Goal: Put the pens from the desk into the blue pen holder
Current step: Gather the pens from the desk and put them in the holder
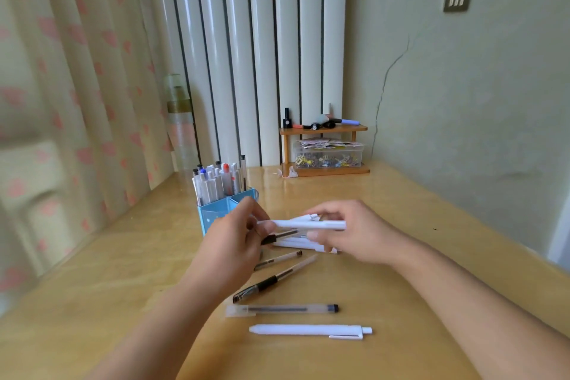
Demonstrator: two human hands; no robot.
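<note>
1. Left of centre in the frame stands the blue pen holder [220,213], upright on the desk [108,271] and already crowded with pens [216,179] in its rear compartments. The front pocket looks freer, so I would aim there.

2. Just right of the holder, the left hand [237,241] has its thumb and fingers closed around the ends of a bundle of pens; a dark-tipped pen [277,237] pokes out under the thumb. A firm pinch near the tips should keep the bundle from fanning out.

3. At centre frame, a white pen [311,224] lies level between both hands, above more white pens [303,244]; whether those lower ones rest on the desk or are lifted I cannot tell.

4. Right of centre, the right hand [348,231] has its fingertips pressed together on the white pen's upper side near the clip. To do this step well, line all the ends up first, then tilt the bundle upright before moving it over the holder, and lower it tip-down so nothing snags the pens already inside.

5. In the lower middle of the frame, four pens wait loose on the desk: a thin clear pen [279,259], a black-grip pen [271,282], a frosted capped pen [282,309] and a white click pen [310,331]. They lie apart from one another, so each can be pinched at mid-barrel.
</note>
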